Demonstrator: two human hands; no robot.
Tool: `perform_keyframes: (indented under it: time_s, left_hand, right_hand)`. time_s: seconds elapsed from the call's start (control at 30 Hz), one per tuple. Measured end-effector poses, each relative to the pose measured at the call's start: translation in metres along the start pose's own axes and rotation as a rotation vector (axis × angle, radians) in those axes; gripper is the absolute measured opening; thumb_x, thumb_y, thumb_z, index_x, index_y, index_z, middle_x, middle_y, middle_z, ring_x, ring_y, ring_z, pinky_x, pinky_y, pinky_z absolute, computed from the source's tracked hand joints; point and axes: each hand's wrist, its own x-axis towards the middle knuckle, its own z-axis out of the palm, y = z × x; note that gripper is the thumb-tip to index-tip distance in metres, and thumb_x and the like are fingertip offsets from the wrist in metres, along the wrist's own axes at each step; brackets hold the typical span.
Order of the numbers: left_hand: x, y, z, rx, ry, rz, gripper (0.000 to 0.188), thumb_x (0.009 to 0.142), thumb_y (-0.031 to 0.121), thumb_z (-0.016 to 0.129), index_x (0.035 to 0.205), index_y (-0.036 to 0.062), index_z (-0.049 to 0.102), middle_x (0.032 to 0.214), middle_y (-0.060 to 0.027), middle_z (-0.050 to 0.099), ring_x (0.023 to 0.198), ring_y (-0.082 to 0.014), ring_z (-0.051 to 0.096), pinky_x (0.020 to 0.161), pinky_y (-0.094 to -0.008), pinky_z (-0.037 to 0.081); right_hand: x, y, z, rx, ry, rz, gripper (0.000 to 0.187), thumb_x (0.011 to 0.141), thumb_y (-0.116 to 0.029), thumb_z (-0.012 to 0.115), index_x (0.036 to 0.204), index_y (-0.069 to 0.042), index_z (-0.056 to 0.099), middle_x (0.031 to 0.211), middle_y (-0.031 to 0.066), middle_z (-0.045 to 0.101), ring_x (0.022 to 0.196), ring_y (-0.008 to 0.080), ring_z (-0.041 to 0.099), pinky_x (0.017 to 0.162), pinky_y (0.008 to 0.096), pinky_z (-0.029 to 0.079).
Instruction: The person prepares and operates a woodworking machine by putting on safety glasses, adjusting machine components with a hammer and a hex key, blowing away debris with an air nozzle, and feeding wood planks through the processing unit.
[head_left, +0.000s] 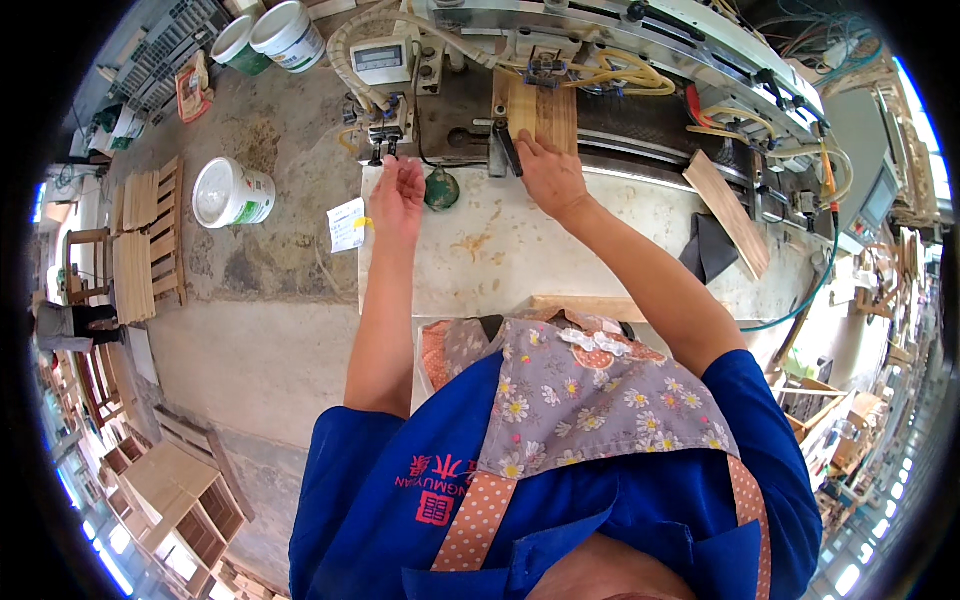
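Note:
My right hand [552, 176] grips the near end of a light brown wooden board [555, 112], its fingers lying over the top. The board sits on the bed of a long machine, against a metal block with a black clamp lever [508, 148]. My left hand [400, 196] is raised below a small valve block [390, 125] with hoses and black knobs. Its fingers are curled, with the tips close to those knobs; whether they hold one is hard to see. Right of that hand, a dark green rounded object [441, 188] rests at the pale worktop's back edge.
On the pale worktop [480, 270], a loose wooden strip [728, 212] and a dark sheet [710, 250] lie at the right. A paper note [347, 226] hangs at its left edge. A white bucket [232, 193] and wooden pallets [165, 235] stand on the floor. Yellow hoses [625, 75] cross the machine.

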Motion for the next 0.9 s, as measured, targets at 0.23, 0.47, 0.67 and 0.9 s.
perform_keyframes:
  time_s: [0.23,0.47,0.67,0.9]
  left_hand:
    - [-0.036,-0.013,0.044,0.601,-0.166,0.014,0.019,0.089,0.019,0.062,0.096,0.0013,0.061,0.088,-0.0067,0.065,0.074,-0.0124,0.064,0.065,-0.0231,0.054]
    - [-0.033,-0.035,0.085,0.998,-0.204,0.045,0.027,0.084,0.026,0.068,0.091,0.0005,0.062,0.080,-0.0057,0.065,0.068,-0.0109,0.063,0.057,-0.0223,0.051]
    - [-0.034,-0.048,0.095,1.178,-0.271,-0.009,0.029,0.084,0.029,0.068,0.078,0.0010,0.060,0.067,-0.0040,0.063,0.056,-0.0100,0.060,0.050,-0.0224,0.048]
    - [-0.034,-0.050,0.096,1.133,-0.268,-0.048,0.030,0.084,0.029,0.068,0.076,0.0017,0.059,0.066,-0.0043,0.062,0.055,-0.0098,0.060,0.049,-0.0219,0.047]
  right_hand:
    - [-0.003,-0.002,-0.002,0.028,0.023,0.018,0.027,0.076,-0.004,0.055,0.103,-0.002,0.056,0.116,0.0092,0.058,0.103,0.0283,0.058,0.075,0.0378,0.053]
    - [0.000,-0.003,-0.005,0.017,0.052,-0.003,0.025,0.077,-0.007,0.057,0.102,-0.004,0.057,0.115,0.0076,0.058,0.100,0.0257,0.058,0.073,0.0350,0.053]
    - [-0.001,-0.002,-0.002,-0.034,0.019,0.004,0.025,0.077,-0.008,0.057,0.102,-0.005,0.058,0.119,0.0077,0.057,0.104,0.0252,0.057,0.074,0.0337,0.053]
    - [-0.004,-0.004,-0.006,-0.033,0.008,0.007,0.026,0.077,-0.007,0.057,0.103,-0.005,0.058,0.119,0.0078,0.057,0.106,0.0256,0.057,0.074,0.0346,0.053]
